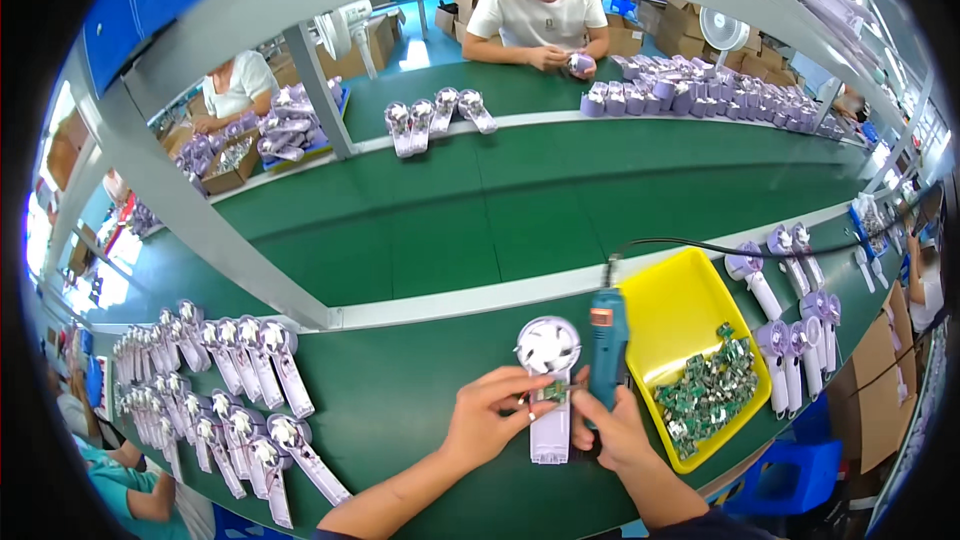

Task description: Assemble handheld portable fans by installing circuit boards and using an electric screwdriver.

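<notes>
Two hands work over one green desk. One yellow tray holds many green circuit boards. One white fan lies centre: left hand fingers pinch its board; right hand fingers wrap one blue screwdriver.

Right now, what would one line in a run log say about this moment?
left hand: steadies circuit board on handheld fan | right hand: grips blue electric screwdriver | yellow bin: green boards, at right

both forearms rise from below; left hand pinches with fingertips, right hand seemingly fisted, nearly touching.
</notes>
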The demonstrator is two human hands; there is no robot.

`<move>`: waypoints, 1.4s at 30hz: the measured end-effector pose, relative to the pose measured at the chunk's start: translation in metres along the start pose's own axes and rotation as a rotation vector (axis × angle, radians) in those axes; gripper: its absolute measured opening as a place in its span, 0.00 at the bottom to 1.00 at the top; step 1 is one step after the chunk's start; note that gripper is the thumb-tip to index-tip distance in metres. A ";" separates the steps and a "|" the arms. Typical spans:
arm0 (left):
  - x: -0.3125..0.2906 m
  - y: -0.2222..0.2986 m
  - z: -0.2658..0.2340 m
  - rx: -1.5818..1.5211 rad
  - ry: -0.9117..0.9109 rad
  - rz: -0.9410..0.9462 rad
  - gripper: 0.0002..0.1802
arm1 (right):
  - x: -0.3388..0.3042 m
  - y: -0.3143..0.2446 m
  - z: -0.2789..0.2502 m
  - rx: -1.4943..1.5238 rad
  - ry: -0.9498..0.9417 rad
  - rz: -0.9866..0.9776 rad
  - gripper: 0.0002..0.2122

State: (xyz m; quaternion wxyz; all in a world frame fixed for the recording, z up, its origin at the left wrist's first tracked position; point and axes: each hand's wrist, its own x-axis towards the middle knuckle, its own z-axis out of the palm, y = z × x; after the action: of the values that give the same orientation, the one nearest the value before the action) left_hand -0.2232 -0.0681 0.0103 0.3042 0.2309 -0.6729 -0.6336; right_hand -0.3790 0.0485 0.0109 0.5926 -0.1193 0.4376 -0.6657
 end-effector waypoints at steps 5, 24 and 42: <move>0.124 -0.009 -0.002 -0.120 -0.006 -0.038 0.14 | 0.007 -0.025 -0.023 0.089 0.205 -0.267 0.12; 0.520 -0.125 -0.111 0.849 0.638 0.126 0.20 | -0.025 -0.038 -0.036 0.160 0.276 -0.114 0.13; -0.212 0.036 -0.113 1.543 0.923 -0.284 0.36 | -0.020 -0.015 -0.003 0.045 0.143 -0.296 0.14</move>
State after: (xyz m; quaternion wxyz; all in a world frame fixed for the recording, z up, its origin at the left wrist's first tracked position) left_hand 0.0091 0.0018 0.0228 0.2232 0.6818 -0.6868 0.1166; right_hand -0.3860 0.0663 0.0274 0.4581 -0.1215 0.4411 -0.7621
